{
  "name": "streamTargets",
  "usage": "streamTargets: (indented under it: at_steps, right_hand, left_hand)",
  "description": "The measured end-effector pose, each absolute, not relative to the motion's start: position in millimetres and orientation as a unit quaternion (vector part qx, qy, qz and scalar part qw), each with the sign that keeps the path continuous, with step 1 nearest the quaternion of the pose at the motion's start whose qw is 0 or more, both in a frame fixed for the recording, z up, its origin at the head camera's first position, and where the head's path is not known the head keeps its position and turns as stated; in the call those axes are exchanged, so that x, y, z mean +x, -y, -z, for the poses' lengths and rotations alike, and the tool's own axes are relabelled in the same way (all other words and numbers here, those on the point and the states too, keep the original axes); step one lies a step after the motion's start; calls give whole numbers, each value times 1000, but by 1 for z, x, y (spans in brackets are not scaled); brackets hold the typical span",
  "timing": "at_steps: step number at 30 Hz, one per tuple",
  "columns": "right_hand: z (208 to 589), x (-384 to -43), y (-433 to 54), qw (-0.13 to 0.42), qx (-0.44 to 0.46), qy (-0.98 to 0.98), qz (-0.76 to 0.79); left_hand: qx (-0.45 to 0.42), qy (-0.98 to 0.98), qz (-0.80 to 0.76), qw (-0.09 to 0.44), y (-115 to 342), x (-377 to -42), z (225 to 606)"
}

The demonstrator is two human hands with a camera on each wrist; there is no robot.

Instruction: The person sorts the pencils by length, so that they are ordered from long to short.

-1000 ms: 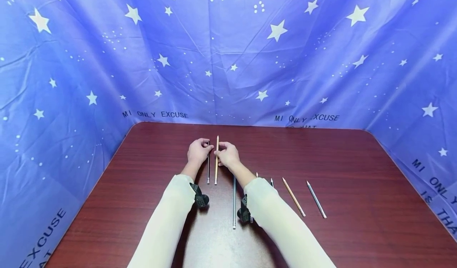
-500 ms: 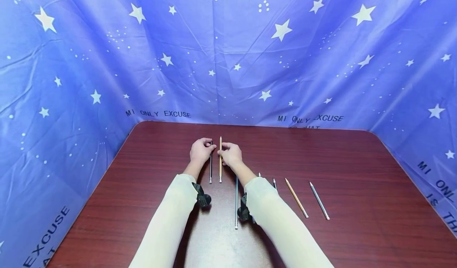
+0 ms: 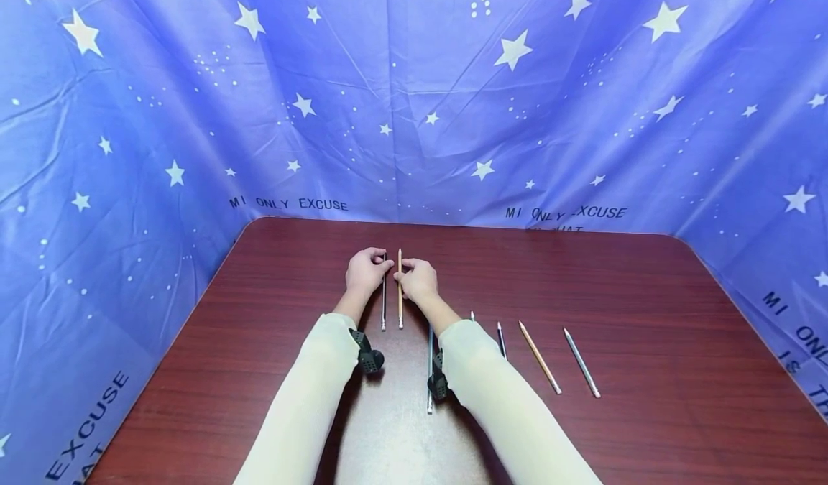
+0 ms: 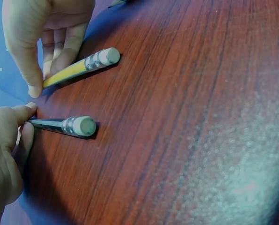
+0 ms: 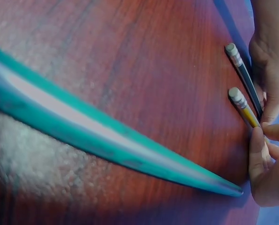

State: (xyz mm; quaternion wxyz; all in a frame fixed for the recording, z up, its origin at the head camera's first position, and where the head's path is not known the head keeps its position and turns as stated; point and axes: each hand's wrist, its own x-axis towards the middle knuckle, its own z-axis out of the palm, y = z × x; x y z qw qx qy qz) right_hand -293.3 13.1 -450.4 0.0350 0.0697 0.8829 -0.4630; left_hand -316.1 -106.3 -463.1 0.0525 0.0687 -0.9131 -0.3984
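In the head view my left hand [image 3: 364, 273] pinches a black pencil [image 3: 384, 305] near its far end. Just to its right, my right hand [image 3: 420, 282] holds a yellow pencil [image 3: 400, 309] between thumb and fingers. The two pencils lie side by side with a narrow gap, tips pointing away and eraser ends toward me. Their white erasers show in the left wrist view, on the yellow pencil [image 4: 67, 74] and the black pencil [image 4: 48, 124]. A long teal pencil [image 5: 106, 136] crosses the right wrist view close to the camera.
Under the right forearm lies the teal pencil [image 3: 430, 356], partly covered. Right of that arm are a dark pencil [image 3: 501, 338], a yellow pencil [image 3: 540, 358] and a grey-blue pencil [image 3: 582, 363], with another tip [image 3: 472, 316] by the sleeve. A starry blue cloth [image 3: 394, 97] surrounds the reddish-brown table [image 3: 278, 255].
The yellow pencil has turned slightly, from a small slant to nearly parallel with the black one. Both hands keep their pinch. The head view has shifted a little.
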Motion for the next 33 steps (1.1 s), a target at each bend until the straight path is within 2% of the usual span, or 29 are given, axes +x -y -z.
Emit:
streamTargets:
  at_steps: [9, 33]
  right_hand:
    - [453, -292, -8, -18, 71, -917, 392]
    - [460, -286, -5, -39, 81, -912, 400]
  left_hand:
    - [71, 911, 402, 57, 106, -318, 463]
    - [77, 913, 398, 44, 106, -316, 462]
